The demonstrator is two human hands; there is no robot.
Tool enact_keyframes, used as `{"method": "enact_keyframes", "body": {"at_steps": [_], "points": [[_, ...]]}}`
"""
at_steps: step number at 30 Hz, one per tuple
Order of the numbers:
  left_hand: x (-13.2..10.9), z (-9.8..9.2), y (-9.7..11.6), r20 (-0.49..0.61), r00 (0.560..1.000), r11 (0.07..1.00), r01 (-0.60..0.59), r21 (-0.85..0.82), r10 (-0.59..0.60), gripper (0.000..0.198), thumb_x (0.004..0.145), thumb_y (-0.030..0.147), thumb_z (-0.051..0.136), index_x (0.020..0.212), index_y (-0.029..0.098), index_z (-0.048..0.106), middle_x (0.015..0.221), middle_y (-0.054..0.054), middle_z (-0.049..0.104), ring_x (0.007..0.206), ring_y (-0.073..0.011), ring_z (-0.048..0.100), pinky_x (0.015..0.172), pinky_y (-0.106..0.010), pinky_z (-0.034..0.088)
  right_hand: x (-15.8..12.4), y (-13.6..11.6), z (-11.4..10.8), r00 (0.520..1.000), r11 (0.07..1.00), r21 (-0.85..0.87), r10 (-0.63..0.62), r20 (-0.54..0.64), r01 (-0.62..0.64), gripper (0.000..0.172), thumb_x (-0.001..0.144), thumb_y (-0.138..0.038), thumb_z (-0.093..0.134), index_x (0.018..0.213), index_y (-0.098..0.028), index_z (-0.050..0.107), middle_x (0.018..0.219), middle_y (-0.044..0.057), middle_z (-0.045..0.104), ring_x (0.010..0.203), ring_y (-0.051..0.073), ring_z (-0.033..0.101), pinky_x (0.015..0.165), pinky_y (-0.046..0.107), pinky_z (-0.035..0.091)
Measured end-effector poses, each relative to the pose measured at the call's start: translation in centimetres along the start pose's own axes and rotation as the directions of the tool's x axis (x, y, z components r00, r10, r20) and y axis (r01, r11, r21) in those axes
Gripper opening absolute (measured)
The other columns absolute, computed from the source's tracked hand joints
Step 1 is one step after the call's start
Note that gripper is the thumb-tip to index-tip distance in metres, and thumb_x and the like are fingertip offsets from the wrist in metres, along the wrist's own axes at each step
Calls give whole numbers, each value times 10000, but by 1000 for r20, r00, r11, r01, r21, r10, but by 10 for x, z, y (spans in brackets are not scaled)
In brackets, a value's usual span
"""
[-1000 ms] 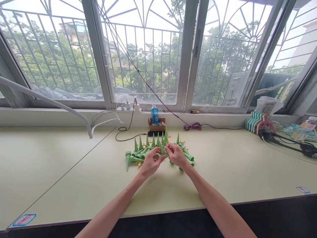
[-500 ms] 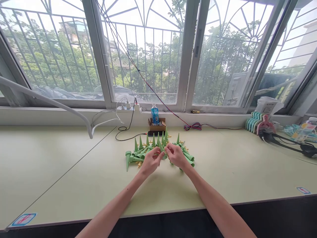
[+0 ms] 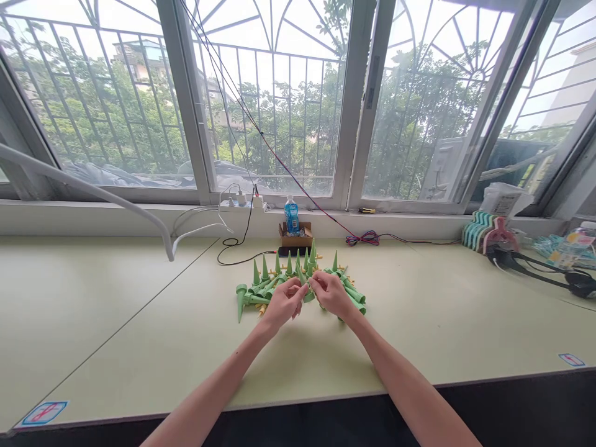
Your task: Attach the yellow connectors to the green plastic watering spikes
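Note:
My left hand (image 3: 285,302) is closed around a green plastic spike (image 3: 300,273), its pointed end up. Right beside it, my right hand (image 3: 329,292) pinches at the same spike's lower part; whatever small piece lies between those fingertips is too hidden to make out. Around both hands is a spread of green cone-shaped spikes, several standing point up in a row such as one spike (image 3: 256,272), others lying down like the spike (image 3: 241,301) at the left edge. Small yellow valve-like pieces (image 3: 262,309) lie among them.
Behind the spikes are a black phone (image 3: 292,251) on a cable and a small cardboard box (image 3: 303,240) with a blue-labelled bottle (image 3: 291,217). Coiled wires (image 3: 367,237) lie to the right. Clips (image 3: 484,231) and a black headset strap (image 3: 535,261) sit at far right.
Both hands stay nearly in place. The spike in my left hand leans slightly more to the left, and the fingers of both hands have shifted a little around it.

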State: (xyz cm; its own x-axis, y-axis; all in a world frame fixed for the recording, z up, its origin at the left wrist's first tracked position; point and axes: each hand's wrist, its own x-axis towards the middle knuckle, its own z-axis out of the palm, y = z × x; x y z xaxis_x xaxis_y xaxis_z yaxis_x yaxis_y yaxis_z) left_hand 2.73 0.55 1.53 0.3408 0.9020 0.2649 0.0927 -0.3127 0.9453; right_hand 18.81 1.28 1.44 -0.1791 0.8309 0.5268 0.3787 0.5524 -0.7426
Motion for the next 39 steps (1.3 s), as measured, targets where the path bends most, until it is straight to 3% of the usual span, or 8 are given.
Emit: {"method": "enact_keyframes", "body": {"at_steps": [39], "points": [[2,1,-4,-33,999,999,6,52,-4,374,849,485,553,679,198,383,466,76,452,354,-61,397,383,-196,306,0,3,3,999,999,-28,-33,1,33,284,891,-350,436,655,-196,405,557,-44,375,515,103,321,498,239,262]]}}
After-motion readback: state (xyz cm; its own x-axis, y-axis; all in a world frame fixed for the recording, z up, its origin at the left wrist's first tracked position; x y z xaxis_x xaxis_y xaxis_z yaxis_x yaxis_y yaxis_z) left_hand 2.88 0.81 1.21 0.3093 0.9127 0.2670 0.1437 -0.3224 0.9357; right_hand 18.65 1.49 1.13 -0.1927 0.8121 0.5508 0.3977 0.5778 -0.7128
